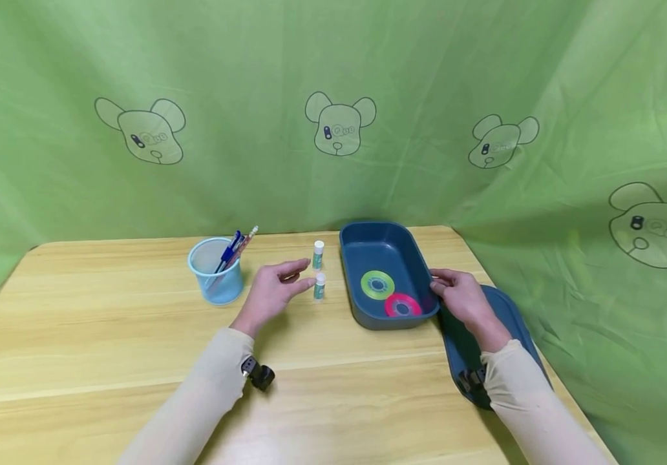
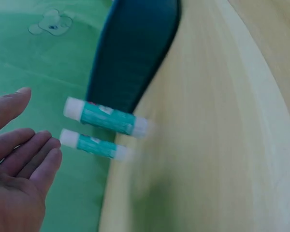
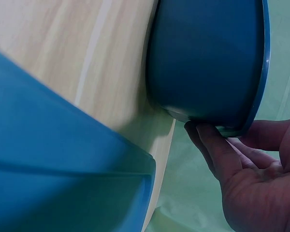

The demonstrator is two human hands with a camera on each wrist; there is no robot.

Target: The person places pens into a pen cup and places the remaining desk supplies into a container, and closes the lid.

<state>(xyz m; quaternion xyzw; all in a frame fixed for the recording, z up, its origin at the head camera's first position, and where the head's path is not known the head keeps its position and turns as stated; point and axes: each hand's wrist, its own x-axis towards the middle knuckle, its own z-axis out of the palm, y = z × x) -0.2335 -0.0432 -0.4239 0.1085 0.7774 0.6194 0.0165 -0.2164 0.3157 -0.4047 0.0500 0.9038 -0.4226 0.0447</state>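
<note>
A big green cloth (image 1: 240, 194) hangs behind and beside the wooden worktop (image 1: 106, 323). A deep blue box (image 1: 388, 321) sits toward the right, near the back edge. A flat blue lid (image 1: 509, 315) lies just beside it, partly under the right arm. A light blue cup (image 1: 221, 287) stands on the left, well apart from the box.

The right hand (image 1: 464, 297) pinches the box's right side near the front corner, thumb at the rim, fingers outside. The left hand (image 1: 275, 287) has its thumb and fingers apart and holds nothing. Pens (image 1: 230, 252) lean in the cup. A yellow-green roll (image 1: 377, 285) and a pink roll (image 1: 402, 305) lie in the near part of the box.

The smallest things are two glue sticks, the far stick (image 1: 318, 256) and the near stick (image 1: 319, 288). Both stand up tall, white caps on top, right by the left hand's fingertips, so that hand is nearer. I can't tell if it touches them. The box's left wall is close on their other side, with a little gap. There is lots of room in front of them.
</note>
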